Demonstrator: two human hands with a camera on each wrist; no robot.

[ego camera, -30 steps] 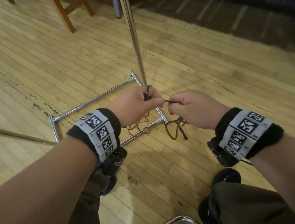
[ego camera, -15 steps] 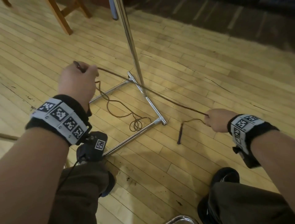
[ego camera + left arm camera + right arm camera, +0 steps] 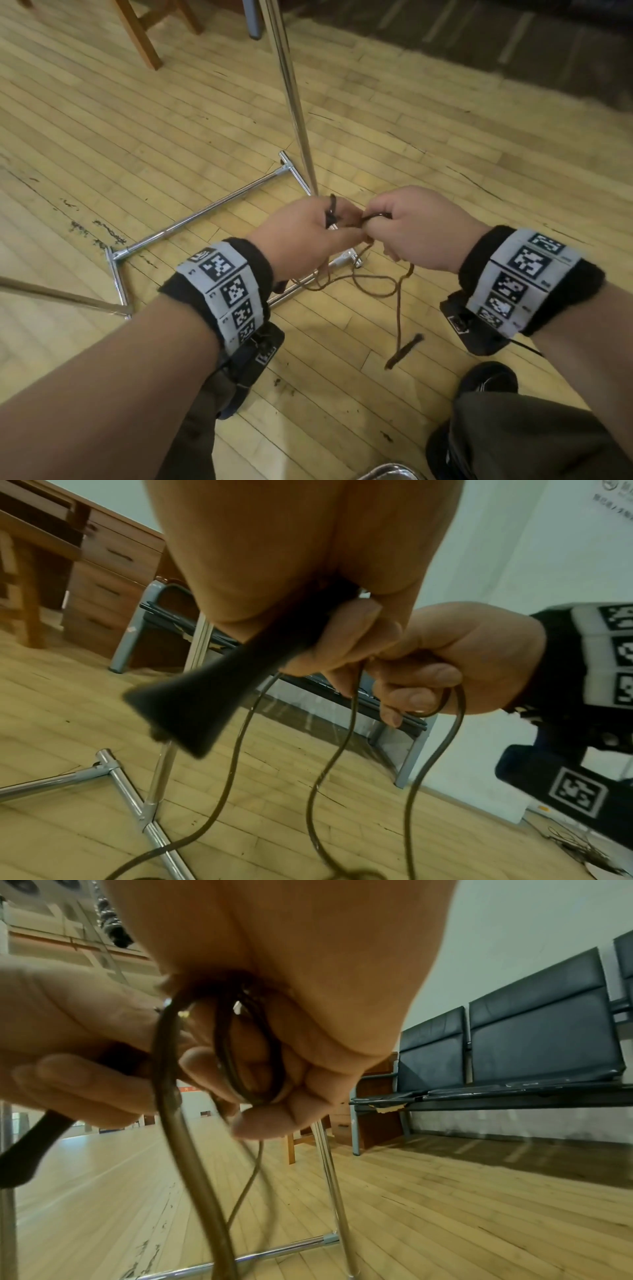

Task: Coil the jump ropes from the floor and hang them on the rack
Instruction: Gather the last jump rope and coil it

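Observation:
A brown jump rope with black handles is bunched between my two hands, just in front of the chrome rack's base [image 3: 191, 219] and upright pole [image 3: 291, 96]. My left hand [image 3: 308, 236] grips one black handle [image 3: 212, 691] together with loops of cord. My right hand [image 3: 411, 226] touches the left and pinches a small loop of the cord [image 3: 253, 1058]. Slack cord [image 3: 376, 291] hangs below the hands over the base's near corner. The other handle [image 3: 404, 349] trails low by the floor, blurred.
Wooden chair legs [image 3: 137, 34] stand at the back left and a dark floor strip [image 3: 513, 44] runs along the back right. A black-seated bench [image 3: 514, 1042] lines the wall. A wooden desk with drawers [image 3: 113, 561] stands behind. My shoes [image 3: 489, 380] are near the rope.
Half a second ago my hands were spread wide with the cord stretched between them. They have come back together, and the free handle has slid closer to me.

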